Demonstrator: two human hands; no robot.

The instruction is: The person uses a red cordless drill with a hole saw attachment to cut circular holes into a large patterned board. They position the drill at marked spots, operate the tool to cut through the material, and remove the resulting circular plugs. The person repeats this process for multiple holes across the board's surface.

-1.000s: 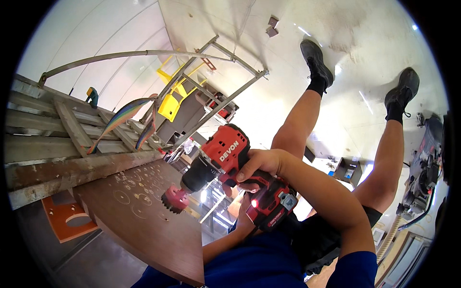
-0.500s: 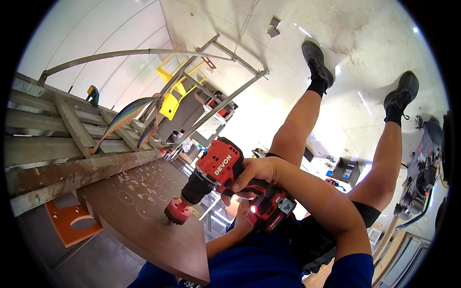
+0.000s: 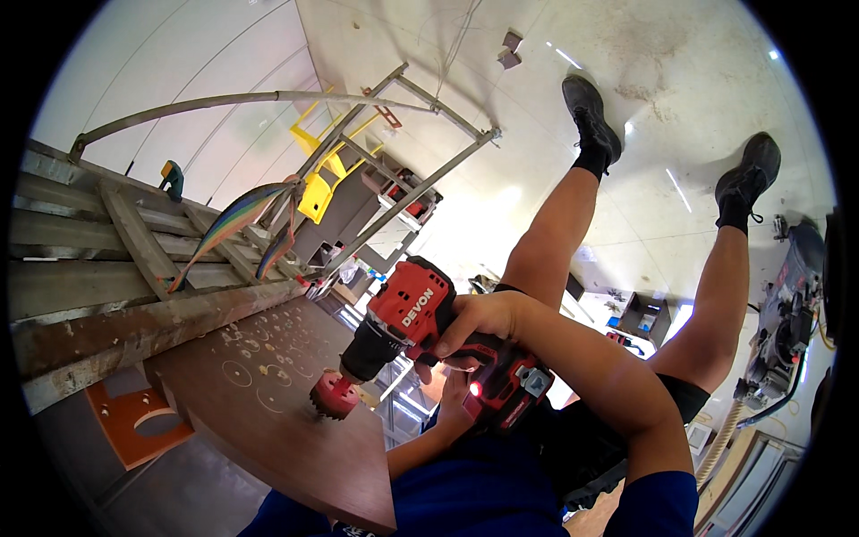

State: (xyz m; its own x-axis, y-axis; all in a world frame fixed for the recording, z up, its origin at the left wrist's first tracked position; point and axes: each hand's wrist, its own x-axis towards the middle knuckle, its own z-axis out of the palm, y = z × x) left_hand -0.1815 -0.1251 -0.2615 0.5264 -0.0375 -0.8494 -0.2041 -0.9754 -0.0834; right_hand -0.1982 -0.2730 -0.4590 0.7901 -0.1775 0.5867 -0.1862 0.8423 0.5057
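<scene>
My right hand (image 3: 483, 320) is wrapped round the handle of a red and black cordless drill (image 3: 413, 300), its forefinger at the trigger. Below the handle, my left hand (image 3: 455, 404) is against the drill's battery end, its fingers partly hidden by the drill. A red hole saw (image 3: 335, 395) is fitted in the black chuck. The saw's toothed rim meets the face of a brown board (image 3: 304, 447), or is very close to it. Pencilled circles and several small pale marks cover the board beside the saw. A small light glows at the drill's base.
The board lies against a worn metal frame (image 3: 161, 331) at the left. An orange plate with a round cutout (image 3: 143, 425) is beyond it. Striped cloth strips (image 3: 237, 224) hang from the frame near a yellow stand (image 3: 322, 188). Machine equipment (image 3: 792, 304) is at the right.
The drill and hole saw have shifted very slightly to the right over the board. Both hands keep their places on the drill.
</scene>
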